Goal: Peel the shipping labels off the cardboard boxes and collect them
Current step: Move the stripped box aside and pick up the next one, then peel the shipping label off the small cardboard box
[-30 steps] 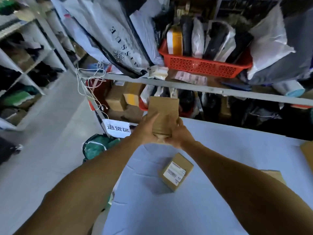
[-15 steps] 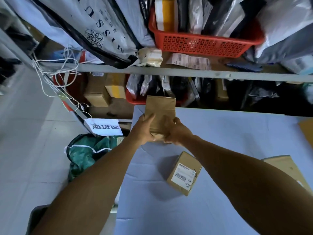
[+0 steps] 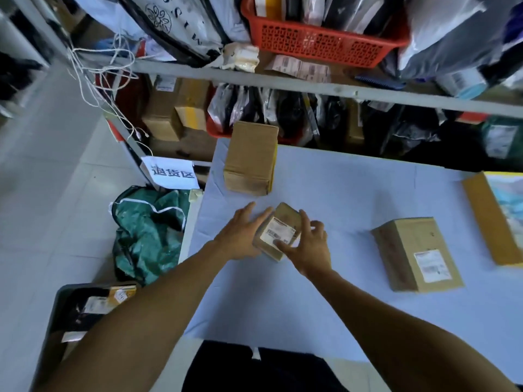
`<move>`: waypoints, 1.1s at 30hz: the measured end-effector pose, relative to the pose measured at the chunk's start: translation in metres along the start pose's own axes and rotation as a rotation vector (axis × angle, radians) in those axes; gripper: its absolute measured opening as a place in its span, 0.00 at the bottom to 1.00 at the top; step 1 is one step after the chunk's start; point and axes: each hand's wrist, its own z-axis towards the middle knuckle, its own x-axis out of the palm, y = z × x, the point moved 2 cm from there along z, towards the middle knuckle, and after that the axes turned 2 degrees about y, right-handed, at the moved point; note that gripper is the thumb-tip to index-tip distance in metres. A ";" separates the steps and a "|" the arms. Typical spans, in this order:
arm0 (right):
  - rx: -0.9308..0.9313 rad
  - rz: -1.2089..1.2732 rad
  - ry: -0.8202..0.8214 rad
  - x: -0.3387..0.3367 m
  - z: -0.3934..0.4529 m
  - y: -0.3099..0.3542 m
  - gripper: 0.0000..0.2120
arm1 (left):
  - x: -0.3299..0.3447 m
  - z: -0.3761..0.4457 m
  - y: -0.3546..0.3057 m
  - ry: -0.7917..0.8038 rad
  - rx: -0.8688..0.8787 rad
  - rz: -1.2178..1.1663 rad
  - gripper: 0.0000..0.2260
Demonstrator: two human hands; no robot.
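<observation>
A small cardboard box (image 3: 285,217) with a white shipping label (image 3: 276,232) lies on the pale blue table (image 3: 339,199). My left hand (image 3: 240,233) rests against its left side with fingers spread. My right hand (image 3: 310,247) grips its right side, thumb on the label's lower edge. A taller plain box (image 3: 250,158) stands alone at the table's far left corner. A third box (image 3: 416,254) with a label (image 3: 431,265) lies to the right.
A yellow-edged flat carton (image 3: 489,219) lies at the far right. A green bag (image 3: 150,230) and a dark bin of parcels (image 3: 85,309) sit on the floor left of the table. Shelves with a red basket (image 3: 319,43) rise behind.
Both hands let go of the tall plain box, which now stands at the table's far left corner, and moved back onto the small labelled box. The camera tilted downward.
</observation>
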 end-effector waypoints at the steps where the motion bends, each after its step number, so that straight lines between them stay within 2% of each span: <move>1: 0.007 -0.019 0.089 0.004 -0.007 -0.004 0.46 | 0.010 0.000 -0.001 0.098 -0.018 -0.052 0.51; 3: 0.010 -0.043 0.266 0.012 -0.012 -0.006 0.50 | 0.022 0.004 -0.007 0.166 -0.011 -0.123 0.53; 5: 0.030 -0.045 0.326 0.017 -0.011 -0.006 0.52 | 0.028 0.009 -0.016 0.150 -0.023 -0.135 0.49; 9: 0.054 -0.032 0.237 0.005 -0.018 -0.020 0.48 | 0.036 0.004 -0.041 0.010 -0.029 -0.167 0.42; 16: -0.020 -0.041 0.153 -0.048 -0.054 -0.108 0.44 | 0.083 -0.001 -0.130 -0.008 -0.017 -0.172 0.40; 22: -0.113 -0.009 0.121 -0.092 -0.089 -0.192 0.43 | 0.147 -0.007 -0.225 -0.115 -0.110 -0.207 0.39; 28: -0.126 0.014 0.179 -0.110 -0.120 -0.251 0.45 | 0.193 -0.026 -0.285 -0.101 -0.217 -0.193 0.38; 33: -0.132 0.057 0.258 -0.100 -0.134 -0.271 0.47 | 0.209 -0.037 -0.291 0.037 -0.230 -0.256 0.42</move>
